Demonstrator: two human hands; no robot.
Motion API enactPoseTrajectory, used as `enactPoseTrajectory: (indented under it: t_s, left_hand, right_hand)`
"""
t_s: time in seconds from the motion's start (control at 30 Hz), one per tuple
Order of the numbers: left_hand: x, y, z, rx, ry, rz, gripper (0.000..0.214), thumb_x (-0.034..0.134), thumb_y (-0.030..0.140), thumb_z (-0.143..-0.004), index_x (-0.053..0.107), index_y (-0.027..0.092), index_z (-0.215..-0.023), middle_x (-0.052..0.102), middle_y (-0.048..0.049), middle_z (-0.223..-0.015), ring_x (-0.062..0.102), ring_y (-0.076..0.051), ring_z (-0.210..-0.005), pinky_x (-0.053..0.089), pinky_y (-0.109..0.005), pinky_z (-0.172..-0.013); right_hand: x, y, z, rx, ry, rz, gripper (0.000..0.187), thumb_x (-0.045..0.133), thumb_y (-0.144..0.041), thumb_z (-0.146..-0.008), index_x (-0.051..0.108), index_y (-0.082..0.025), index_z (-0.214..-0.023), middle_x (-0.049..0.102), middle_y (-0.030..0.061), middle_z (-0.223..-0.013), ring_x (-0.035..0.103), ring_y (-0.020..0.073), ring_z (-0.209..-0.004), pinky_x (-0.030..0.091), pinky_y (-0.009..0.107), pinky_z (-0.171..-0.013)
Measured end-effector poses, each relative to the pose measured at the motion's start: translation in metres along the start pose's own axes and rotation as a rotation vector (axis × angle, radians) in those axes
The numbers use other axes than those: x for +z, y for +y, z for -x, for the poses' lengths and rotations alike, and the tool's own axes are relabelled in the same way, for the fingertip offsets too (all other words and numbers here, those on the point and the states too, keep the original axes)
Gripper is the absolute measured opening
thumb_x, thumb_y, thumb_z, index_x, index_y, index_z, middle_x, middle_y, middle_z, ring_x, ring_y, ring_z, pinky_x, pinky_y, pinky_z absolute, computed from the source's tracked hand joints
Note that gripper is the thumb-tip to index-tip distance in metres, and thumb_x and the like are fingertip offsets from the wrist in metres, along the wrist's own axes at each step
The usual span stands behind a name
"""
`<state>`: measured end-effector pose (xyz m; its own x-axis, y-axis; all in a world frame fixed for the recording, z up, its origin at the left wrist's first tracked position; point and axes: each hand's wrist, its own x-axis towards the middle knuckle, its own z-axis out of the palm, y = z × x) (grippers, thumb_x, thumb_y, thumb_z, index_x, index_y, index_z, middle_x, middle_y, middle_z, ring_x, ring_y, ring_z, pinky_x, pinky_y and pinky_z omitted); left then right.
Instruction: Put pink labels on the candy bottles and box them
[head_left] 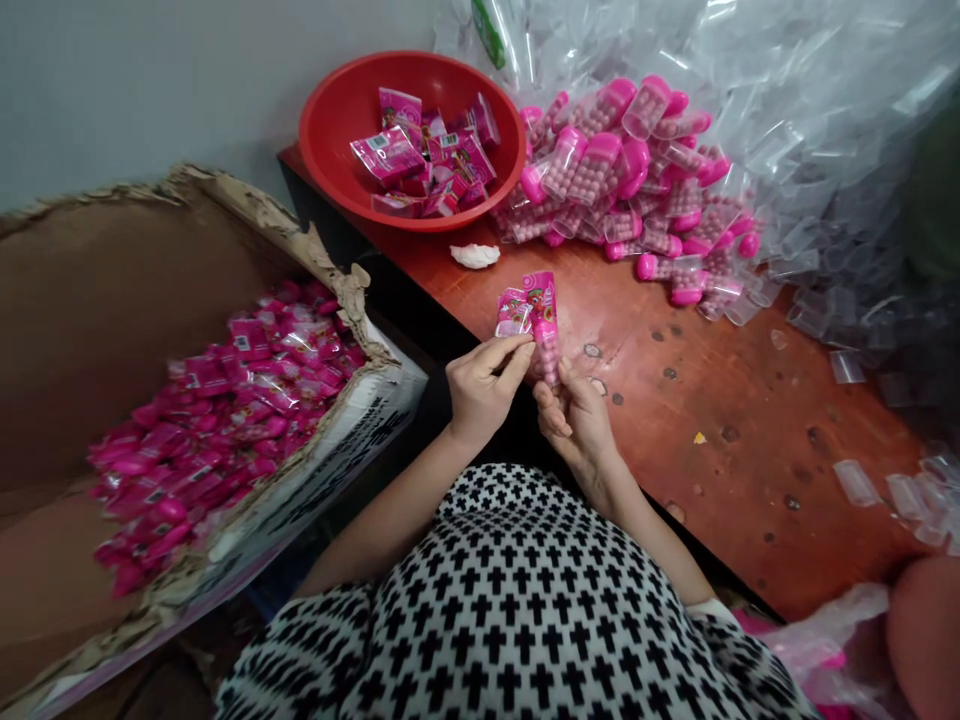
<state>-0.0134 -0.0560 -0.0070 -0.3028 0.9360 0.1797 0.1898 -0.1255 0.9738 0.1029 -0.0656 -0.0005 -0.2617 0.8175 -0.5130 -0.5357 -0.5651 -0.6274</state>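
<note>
Near the table's front edge, my right hand (pixel 581 412) is closed around the lower end of a small clear tube of pink candy balls (pixel 550 352). A pink printed packet (pixel 540 292) extends over the tube's upper end; whether the tube is inside it or behind it I cannot tell. My left hand (pixel 484 388) is closed in a pinch at the packet's left edge, thumb and forefinger together. Another pink packet (pixel 512 312) shows just left of it, close to my fingertips.
A red bowl (pixel 322 150) with several pink packets stands at the table's (pixel 675 400) back left. Behind are piled candy-filled tubes (pixel 596 165) and empty clear tubes (pixel 817 180). A torn cardboard box (pixel 82 290) of filled packets is at left. White crumpled tissue (pixel 475 257) lies below the bowl.
</note>
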Motion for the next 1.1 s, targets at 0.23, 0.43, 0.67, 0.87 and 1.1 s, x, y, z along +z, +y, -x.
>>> enactPoseTrajectory:
  t_s: [0.23,0.43,0.67,0.87,1.1]
  left_hand:
    - [-0.003,-0.004,-0.003,0.020,-0.046,-0.066,0.014,0.064,0.029,-0.080,0.076,0.023,-0.076,0.073,-0.0015,-0.075,0.062,-0.013,-0.065,0.048,-0.025,-0.072]
    - [0.002,-0.004,-0.007,-0.305,-0.094,0.431,0.031,0.069,0.046,-0.076,0.073,0.019,-0.091,0.070,-0.0017,-0.082,0.064,-0.014,-0.071,0.050,-0.026,-0.070]
    - [0.008,0.003,-0.015,-0.536,-0.238,0.750,0.033,0.082,0.040,-0.063,0.062,0.012,-0.065,0.057,0.0013,-0.058,0.051,-0.007,-0.048,0.044,-0.021,-0.050]
    - [0.011,0.006,-0.018,-0.597,-0.187,0.821,0.030,0.085,0.032,-0.058,0.065,0.011,-0.066,0.063,-0.0007,-0.060,0.057,-0.009,-0.050,0.047,-0.021,-0.049]
    - [0.018,0.011,-0.013,-0.630,-0.120,0.788,0.031,0.084,0.034,-0.060,0.066,0.011,-0.071,0.066,-0.0025,-0.063,0.059,-0.011,-0.050,0.044,-0.020,-0.042]
  right_hand:
    - [-0.001,-0.002,0.002,0.081,-0.067,-0.001,0.035,0.064,-0.052,-0.078,0.056,-0.019,-0.079,0.050,-0.0089,-0.048,0.024,0.0000,-0.025,0.018,0.013,-0.023]
    - [-0.003,0.008,-0.001,-0.151,0.047,0.097,0.034,0.066,-0.049,-0.078,0.052,-0.019,-0.071,0.057,-0.0052,-0.051,0.041,0.0029,-0.030,0.026,0.012,-0.025]
    - [-0.004,0.013,0.002,-0.318,0.075,0.393,0.034,0.059,-0.052,-0.084,0.054,-0.019,-0.079,0.060,-0.0065,-0.055,0.049,0.0040,-0.034,0.036,0.012,-0.029]
    - [-0.003,0.016,0.002,-0.461,0.147,0.596,0.031,0.053,-0.051,-0.088,0.052,-0.020,-0.083,0.059,-0.0070,-0.059,0.051,0.0043,-0.036,0.040,0.013,-0.031]
    - [-0.003,0.017,-0.001,-0.508,0.142,0.609,0.031,0.052,-0.050,-0.089,0.052,-0.020,-0.081,0.058,-0.0067,-0.059,0.050,0.0040,-0.035,0.040,0.014,-0.031]
